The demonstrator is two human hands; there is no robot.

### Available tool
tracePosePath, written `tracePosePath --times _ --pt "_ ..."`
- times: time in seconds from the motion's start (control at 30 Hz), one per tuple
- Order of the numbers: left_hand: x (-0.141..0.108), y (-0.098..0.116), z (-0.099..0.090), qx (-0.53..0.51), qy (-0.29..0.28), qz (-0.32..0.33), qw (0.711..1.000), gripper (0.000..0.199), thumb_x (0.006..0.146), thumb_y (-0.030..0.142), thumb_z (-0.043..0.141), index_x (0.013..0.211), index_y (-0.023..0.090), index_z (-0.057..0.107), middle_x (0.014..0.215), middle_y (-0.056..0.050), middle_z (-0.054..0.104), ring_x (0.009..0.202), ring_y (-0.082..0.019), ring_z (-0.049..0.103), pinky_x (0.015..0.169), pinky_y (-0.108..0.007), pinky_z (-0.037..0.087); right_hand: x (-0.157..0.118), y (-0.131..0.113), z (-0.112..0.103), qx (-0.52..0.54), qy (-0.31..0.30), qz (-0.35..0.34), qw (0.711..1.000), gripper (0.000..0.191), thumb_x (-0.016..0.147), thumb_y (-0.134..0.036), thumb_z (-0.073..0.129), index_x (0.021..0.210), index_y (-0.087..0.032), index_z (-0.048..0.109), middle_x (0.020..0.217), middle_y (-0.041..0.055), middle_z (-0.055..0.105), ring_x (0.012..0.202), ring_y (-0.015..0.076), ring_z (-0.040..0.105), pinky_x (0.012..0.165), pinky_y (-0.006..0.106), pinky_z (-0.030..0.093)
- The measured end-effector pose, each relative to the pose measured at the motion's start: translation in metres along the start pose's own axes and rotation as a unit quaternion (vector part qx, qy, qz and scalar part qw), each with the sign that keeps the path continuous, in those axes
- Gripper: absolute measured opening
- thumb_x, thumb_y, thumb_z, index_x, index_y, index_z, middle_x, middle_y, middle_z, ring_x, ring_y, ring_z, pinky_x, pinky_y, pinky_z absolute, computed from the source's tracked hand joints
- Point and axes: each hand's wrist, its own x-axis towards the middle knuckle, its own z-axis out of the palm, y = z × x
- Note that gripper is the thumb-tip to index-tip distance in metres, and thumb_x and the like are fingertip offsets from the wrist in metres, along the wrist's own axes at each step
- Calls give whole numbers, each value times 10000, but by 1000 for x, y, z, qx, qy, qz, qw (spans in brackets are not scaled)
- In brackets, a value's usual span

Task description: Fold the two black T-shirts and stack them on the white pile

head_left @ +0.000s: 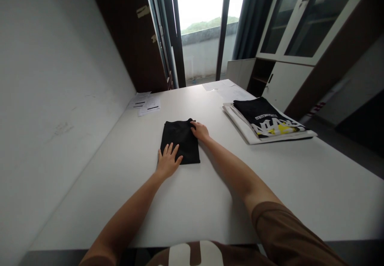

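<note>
A black folded cloth (183,140) lies flat on the white table (192,202), in front of me. My left hand (169,160) rests with its fingers spread on the cloth's near left part. At the far right corner of the cloth, my right hand (199,131) has its fingers bent around the edge, and a small bit of the fabric bunches up at the fingertips.
To the right sits a stack of folded garments, a black printed one (264,116) over white ones (243,128). Papers with pens (149,105) lie at the far left, more sheets (228,90) at the far edge. A wall (60,98) borders the left side.
</note>
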Motion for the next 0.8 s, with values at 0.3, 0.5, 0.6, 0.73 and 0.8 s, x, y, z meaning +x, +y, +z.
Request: tracePosePath --times 0.3,0.5,0.6,0.73,0.8 --pt "3 -6 10 34 4 -2 999 768 994 676 368 1638 272 260 1689 -107 227 1546 -394 175 1226 -635 110 -15 -56 2 12 20 -66 998 317 977 -427 592 1215 -261 719 1440 91 562 1337 269 510 1132 424 382" --pt "16 -6 12 35 -8 -19 999 844 959 733 380 1646 268 224 1692 -113 214 1551 -396 154 1222 -630 132 -46 -62 18 1 -34 -100 994 443 1064 -464 406 1357 -229 642 1490 102 542 1417 250 451 1194 421 315" --pt "25 -7 11 35 -18 -17 999 867 951 742 390 1651 269 196 1695 -110 206 1554 -386 152 1226 -626 124 -56 -44 15 -37 -73 -114 990 528 1050 -510 425 1474 -220 549 1597 106 416 1511 275 310 1237 457 235" --pt "21 -9 11 32 -19 23 999 879 958 731 395 1655 242 177 1696 -122 195 1564 -355 136 1243 -592 104 -78 -25 -3 -59 -103 -157 981 639 1022 -593 442 1548 -231 462 1649 96 317 1533 283 260 1255 461 204" --pt "14 -11 10 23 -20 60 998 877 964 724 398 1655 232 174 1699 -122 181 1570 -334 126 1253 -566 102 -94 -16 -14 -55 -111 -176 977 688 998 -631 470 1561 -237 442 1653 98 303 1535 295 255 1255 475 209"
